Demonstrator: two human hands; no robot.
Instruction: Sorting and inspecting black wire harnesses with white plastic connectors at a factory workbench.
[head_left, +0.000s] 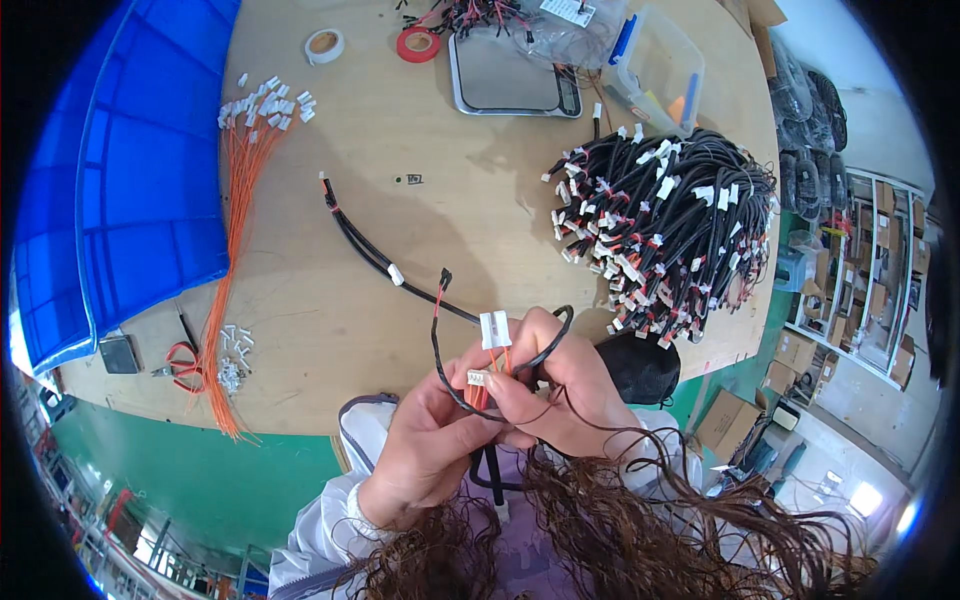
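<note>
Head view: your left hand point(432, 435) and right hand point(570, 390) together, pinched on one black cable point(365, 250)
Two white connectors point(495, 330) show between them by the table's point(480, 215) near edge; beyond lie two tape rolls point(403, 45), one scale point(510, 75), one clear box point(648, 50)

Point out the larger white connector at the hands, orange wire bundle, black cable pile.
Larger white connector point(495, 331): head view, housing face.
Orange wire bundle point(233, 252): head view, strands about midway.
Black cable pile point(697, 238): head view, cables mid-pile.
</note>
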